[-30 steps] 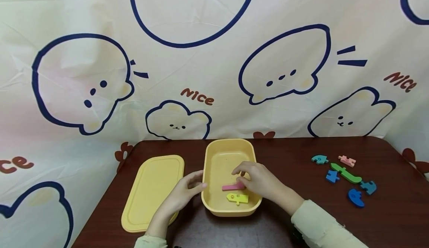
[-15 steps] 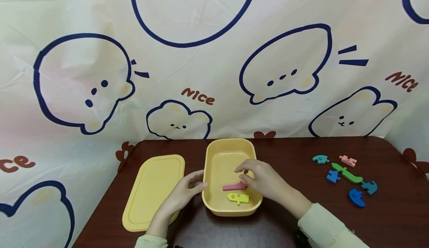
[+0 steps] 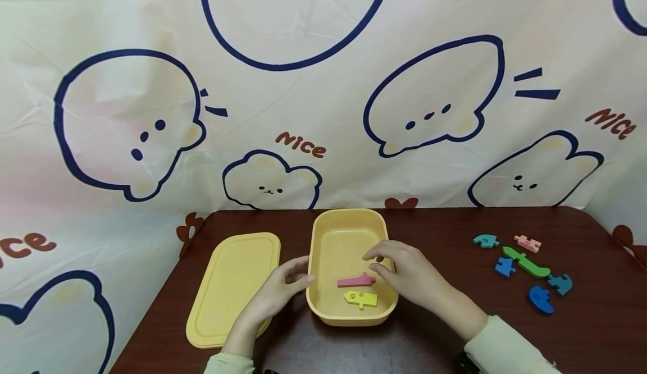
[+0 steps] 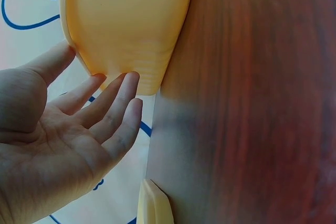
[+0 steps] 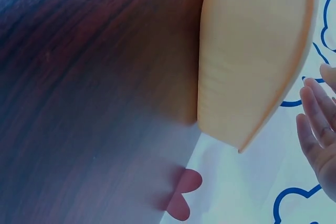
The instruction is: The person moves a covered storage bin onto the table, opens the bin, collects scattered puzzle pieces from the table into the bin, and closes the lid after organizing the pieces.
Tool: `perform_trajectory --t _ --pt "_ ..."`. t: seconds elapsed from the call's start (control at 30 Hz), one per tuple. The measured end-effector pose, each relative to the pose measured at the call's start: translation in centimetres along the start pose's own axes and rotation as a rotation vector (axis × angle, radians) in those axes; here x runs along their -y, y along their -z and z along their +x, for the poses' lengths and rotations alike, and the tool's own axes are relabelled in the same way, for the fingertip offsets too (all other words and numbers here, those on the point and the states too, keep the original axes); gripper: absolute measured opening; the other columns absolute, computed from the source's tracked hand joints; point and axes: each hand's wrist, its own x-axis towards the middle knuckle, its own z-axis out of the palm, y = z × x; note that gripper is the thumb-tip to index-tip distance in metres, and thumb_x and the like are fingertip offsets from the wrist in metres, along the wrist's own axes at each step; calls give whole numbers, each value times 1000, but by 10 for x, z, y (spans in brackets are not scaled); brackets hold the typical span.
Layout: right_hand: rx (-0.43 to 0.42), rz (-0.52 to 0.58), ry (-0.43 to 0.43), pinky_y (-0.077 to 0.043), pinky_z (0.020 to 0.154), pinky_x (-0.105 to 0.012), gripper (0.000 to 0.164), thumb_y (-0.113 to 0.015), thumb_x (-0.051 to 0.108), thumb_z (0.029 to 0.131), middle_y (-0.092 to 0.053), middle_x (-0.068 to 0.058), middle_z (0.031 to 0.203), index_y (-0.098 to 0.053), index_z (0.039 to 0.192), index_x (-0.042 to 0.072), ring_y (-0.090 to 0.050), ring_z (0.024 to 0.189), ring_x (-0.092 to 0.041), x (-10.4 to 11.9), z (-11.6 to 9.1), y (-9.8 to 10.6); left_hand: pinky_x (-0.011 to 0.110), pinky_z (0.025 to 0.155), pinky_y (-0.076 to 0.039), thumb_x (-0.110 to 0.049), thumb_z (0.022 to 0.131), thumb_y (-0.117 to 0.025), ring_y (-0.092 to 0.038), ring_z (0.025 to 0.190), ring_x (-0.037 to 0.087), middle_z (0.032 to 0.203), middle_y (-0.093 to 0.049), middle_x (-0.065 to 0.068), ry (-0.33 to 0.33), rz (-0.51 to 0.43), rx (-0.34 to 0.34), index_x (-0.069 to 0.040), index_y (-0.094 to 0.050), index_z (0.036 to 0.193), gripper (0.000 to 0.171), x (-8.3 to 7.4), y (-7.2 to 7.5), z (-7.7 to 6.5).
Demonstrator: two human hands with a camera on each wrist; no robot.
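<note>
A yellow plastic box (image 3: 349,322) stands on the table, its inside facing me in the head view. My left hand (image 3: 275,292) holds its left side, thumb over the rim and fingers at the outer wall. My right hand (image 3: 411,273) hovers over the right rim with fingers loosely bent and nothing between them. Inside the box lie a pink puzzle piece (image 3: 354,281) and, nearer to me, a yellow puzzle piece (image 3: 361,299). In the right wrist view that hand (image 5: 320,124) shows partly, apart from the box's outer wall.
Left of the box lies a flat yellow lid (image 3: 232,290). Several puzzle pieces are scattered on the dark table at the right, among them a long green one (image 3: 525,262), a blue one (image 3: 541,299) and a light pink one (image 3: 528,243). A printed cloth (image 3: 343,110) hangs behind.
My right hand has drawn away to the right from the pink piece, which now shows whole on the box floor. The left hand keeps its place at the box.
</note>
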Motion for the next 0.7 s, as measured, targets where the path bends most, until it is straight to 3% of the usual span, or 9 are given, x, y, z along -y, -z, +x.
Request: perform_trajectory --t 0.23,0.7 --pt "-34 -25 7 -52 71 -28 24 -81 3 81 -67 11 95 -74 98 18 -61 85 -11 3 -5 7 45 94 -49 -10 98 -63 -58 118 38 135 -53 30 -2 -2 -2 10 -46 140 50 0 0 -1" --pt "-24 -71 -78 -56 81 -32 27 -81 5 82 -68 13 104 -74 104 19 -63 99 -7 1 -24 29 44 93 -50 -12 98 -63 -59 117 37 136 -53 28 2 -6 1 8 -47 141 50 -1 0 -2"
